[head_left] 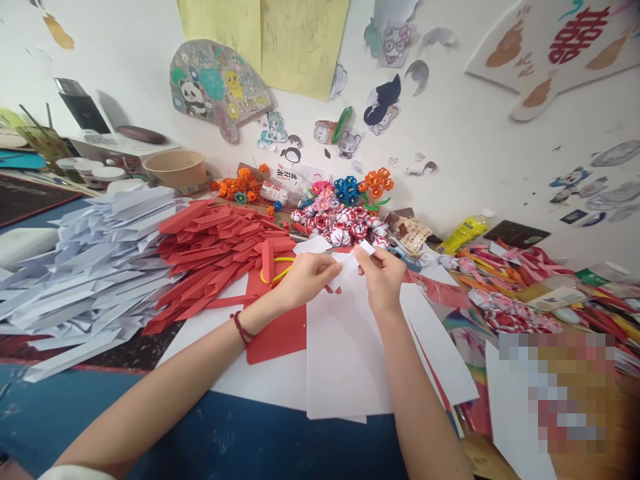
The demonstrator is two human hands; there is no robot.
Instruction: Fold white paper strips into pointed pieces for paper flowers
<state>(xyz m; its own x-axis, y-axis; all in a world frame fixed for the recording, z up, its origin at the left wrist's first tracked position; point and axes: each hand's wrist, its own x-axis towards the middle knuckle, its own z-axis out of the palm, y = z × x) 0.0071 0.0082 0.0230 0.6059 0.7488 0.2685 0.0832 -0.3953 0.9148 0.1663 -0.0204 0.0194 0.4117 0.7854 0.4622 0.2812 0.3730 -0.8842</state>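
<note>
At frame centre, the left hand (306, 277) and right hand (383, 275) pinch a small folded white paper piece (351, 259), fingers closed, above flat white sheets (345, 353).

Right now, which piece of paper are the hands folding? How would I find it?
Start at the big heap of red folded strips on the table, then look right to where the left hand and right hand meet. Between them sits the small white paper piece, pinched by both. Unlike the flat white sheets below, it is tiny and lifted.
</note>
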